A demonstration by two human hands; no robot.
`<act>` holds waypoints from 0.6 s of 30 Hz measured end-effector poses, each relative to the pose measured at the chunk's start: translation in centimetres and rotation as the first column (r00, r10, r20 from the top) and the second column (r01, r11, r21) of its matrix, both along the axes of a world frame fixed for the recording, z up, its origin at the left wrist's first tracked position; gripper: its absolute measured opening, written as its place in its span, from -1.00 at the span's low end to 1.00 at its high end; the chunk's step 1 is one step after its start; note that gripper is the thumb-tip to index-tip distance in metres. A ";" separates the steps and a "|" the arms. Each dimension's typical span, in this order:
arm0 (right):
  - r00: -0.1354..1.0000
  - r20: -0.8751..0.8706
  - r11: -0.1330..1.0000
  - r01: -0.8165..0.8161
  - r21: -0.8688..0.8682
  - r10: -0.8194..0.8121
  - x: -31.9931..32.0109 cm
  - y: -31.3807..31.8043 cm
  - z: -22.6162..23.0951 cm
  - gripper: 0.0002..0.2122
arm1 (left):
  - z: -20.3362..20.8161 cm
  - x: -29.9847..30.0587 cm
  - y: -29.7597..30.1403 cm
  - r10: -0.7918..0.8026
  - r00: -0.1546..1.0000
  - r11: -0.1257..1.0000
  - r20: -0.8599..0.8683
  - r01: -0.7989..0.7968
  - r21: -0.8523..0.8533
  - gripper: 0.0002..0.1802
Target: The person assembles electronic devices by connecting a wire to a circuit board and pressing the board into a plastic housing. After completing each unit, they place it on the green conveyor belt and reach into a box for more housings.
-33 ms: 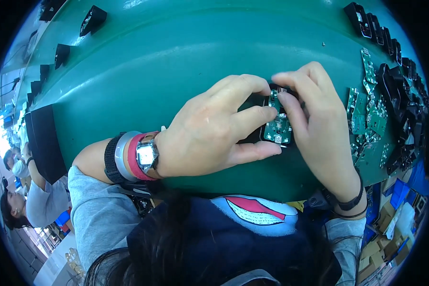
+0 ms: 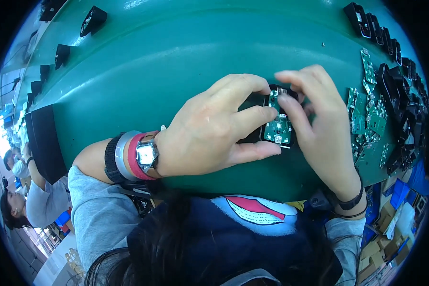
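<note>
In the head view, the left hand (image 2: 217, 124) is closed about a black casing (image 2: 293, 138), its upper fingertips at the casing's far left corner and on the board, its thumb along the near edge. The green circuit board (image 2: 277, 129) sits inside the casing, between the left fingertips and the right thumb. The right hand (image 2: 321, 107) has thumb and forefinger parted, the thumb over the board's far end, the forefinger just past the casing's far edge; whether the thumb touches, I cannot tell. Ahead of both hands' fingers the green table (image 2: 200, 52) gives a broad stretch for moving, with a small metal piece (image 2: 323, 44) ahead and right of the right forefinger. Right of the right fingers, room narrows at loose circuit boards (image 2: 376, 117), then piled black housings (image 2: 393, 90) by the table's edge
</note>
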State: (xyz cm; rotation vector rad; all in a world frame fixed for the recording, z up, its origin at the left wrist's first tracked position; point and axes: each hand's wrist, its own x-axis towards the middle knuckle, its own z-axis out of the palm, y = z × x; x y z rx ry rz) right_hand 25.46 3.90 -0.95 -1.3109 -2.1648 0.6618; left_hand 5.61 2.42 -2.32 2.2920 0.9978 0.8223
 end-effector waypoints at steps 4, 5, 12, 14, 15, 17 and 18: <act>0.990 -0.056 0.991 -0.133 -0.016 0.132 2.5 -1.9 0.7 -0.79 | -0.3 -0.1 0.4 -0.012 1.000 1.000 -0.008 0.013 0.023 -0.46; 0.983 -0.010 0.984 -0.181 0.004 0.181 2.9 -2.3 1.0 -0.77 | -0.4 0.0 0.5 -0.035 0.999 0.999 -0.017 0.035 0.033 -0.45; 0.979 -0.141 0.912 -0.192 -0.362 0.150 3.0 -2.1 0.4 -0.78 | 0.0 0.5 1.3 -0.013 0.995 0.992 -0.099 0.025 0.125 -0.53; 0.990 -0.119 0.798 -0.129 -0.588 0.073 3.0 -1.6 1.5 -0.78 | 0.2 0.5 2.2 -0.131 0.989 0.983 -0.067 0.138 0.118 -0.56; 0.991 -0.114 0.813 -0.122 -0.570 0.069 2.9 -2.2 1.3 -0.78 | 0.4 0.3 2.3 -0.136 0.989 0.979 -0.066 0.144 0.142 -0.56; 0.981 -0.173 0.962 -0.133 -0.237 0.093 2.7 -3.5 -0.9 -0.75 | 0.2 -0.2 3.7 -0.354 0.922 0.926 -0.154 0.369 0.083 -0.58; 0.979 -0.196 0.982 -0.091 -0.168 0.057 2.7 -4.3 -1.4 -0.73 | 0.1 0.0 4.1 -0.416 0.889 0.901 -0.190 0.431 0.044 -0.60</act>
